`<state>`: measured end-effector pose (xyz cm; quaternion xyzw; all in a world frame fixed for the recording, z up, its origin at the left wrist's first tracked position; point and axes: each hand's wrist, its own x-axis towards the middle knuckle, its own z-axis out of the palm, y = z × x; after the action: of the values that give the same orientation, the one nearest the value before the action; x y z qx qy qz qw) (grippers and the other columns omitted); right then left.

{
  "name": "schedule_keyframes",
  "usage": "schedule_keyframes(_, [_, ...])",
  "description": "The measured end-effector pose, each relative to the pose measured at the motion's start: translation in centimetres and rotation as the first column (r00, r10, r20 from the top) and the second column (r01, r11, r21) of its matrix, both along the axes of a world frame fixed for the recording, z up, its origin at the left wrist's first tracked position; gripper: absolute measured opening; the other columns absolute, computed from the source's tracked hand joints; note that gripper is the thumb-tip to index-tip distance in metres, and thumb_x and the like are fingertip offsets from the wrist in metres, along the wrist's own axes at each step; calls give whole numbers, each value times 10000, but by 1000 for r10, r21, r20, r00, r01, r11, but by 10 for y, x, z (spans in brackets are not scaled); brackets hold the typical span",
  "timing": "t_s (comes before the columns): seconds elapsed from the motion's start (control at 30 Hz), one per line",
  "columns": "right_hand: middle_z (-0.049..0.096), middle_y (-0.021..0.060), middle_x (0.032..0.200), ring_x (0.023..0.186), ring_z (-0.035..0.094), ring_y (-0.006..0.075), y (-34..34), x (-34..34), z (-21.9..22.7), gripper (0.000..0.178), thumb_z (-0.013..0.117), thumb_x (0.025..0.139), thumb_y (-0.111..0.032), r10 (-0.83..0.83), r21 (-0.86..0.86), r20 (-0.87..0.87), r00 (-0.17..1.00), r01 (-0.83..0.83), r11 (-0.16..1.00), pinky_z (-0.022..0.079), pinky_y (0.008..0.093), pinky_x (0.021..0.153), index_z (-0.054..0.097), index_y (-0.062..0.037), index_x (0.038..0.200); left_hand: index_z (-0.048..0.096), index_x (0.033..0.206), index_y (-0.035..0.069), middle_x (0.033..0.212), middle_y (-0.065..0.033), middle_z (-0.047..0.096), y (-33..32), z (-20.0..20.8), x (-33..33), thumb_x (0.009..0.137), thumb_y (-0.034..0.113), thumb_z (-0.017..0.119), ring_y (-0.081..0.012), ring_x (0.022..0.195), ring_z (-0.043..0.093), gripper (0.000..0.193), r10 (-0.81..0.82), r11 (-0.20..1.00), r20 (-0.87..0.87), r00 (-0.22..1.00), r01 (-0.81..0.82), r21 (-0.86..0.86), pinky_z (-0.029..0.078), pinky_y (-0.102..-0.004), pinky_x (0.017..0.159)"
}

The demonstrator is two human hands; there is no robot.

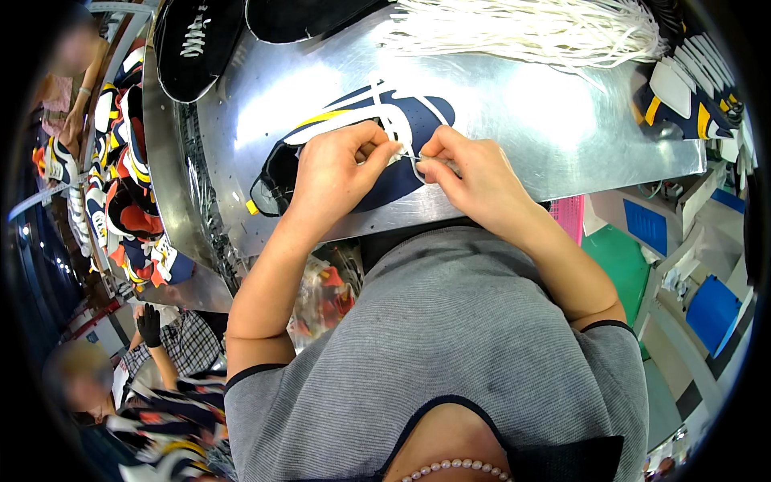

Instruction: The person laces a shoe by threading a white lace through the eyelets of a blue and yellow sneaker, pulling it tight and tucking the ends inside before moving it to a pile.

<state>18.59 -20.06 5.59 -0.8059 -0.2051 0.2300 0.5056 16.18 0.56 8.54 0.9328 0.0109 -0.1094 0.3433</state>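
Note:
A navy shoe upper [426, 119] with white and yellow stripes lies on the metal table, its toe pointing right and its dark collar to the left. A white shoelace [377, 94] runs across its lacing area. Over the middle of the upper, my left hand [341, 165] is closed, thumb and forefinger pinching white lace by the eyelets; its palm hides part of the shoe. Just to the right, my right hand [478, 173] pinches the lace too, fingertips close to the left ones. A loop of lace hangs between the two hands.
A thick bundle of white laces [522, 32] lies at the back. Black shoe parts [197, 48] sit at the back left, stacked navy and white pieces [691, 88] at the right. Left of the metal table [562, 161], a conveyor holds many colourful shoes [132, 201]. Other people are at the left.

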Motion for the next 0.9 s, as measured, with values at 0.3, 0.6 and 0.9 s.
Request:
schedule_keyframes(0.3, [655, 211, 779, 771, 681, 375, 41, -5, -18, 182, 636, 868, -83, 16, -225, 422, 906, 87, 970, 527, 456, 638, 493, 13, 929, 654, 1034, 6, 933, -165, 688, -9, -3, -13, 820, 12, 698, -361, 837, 670, 219, -123, 991, 243, 962, 104, 89, 522, -379, 730])
schedule_keyframes(0.6, [629, -14, 865, 863, 583, 56, -89, 17, 41, 132, 679, 915, -71, -374, 203, 24, 927, 361, 910, 475, 213, 745, 647, -53, 1042, 717, 1004, 110, 756, -13, 588, -4, 11, -21, 777, 85, 651, -163, 663, 608, 237, -391, 893, 536, 748, 169, 416, 482, -305, 563])
schedule_keyframes(0.9, [642, 87, 1054, 920, 574, 95, -54, 39, 12, 458, 816, 833, -125, -285, 301, -200, 937, 335, 893, 467, 224, 755, 508, -56, 1164, 673, 1167, 31, 985, -102, 693, -20, 25, -10, 929, 161, 652, -242, 897, 676, 272, -143, 986, 162, 976, 155, -65, 531, -330, 807])
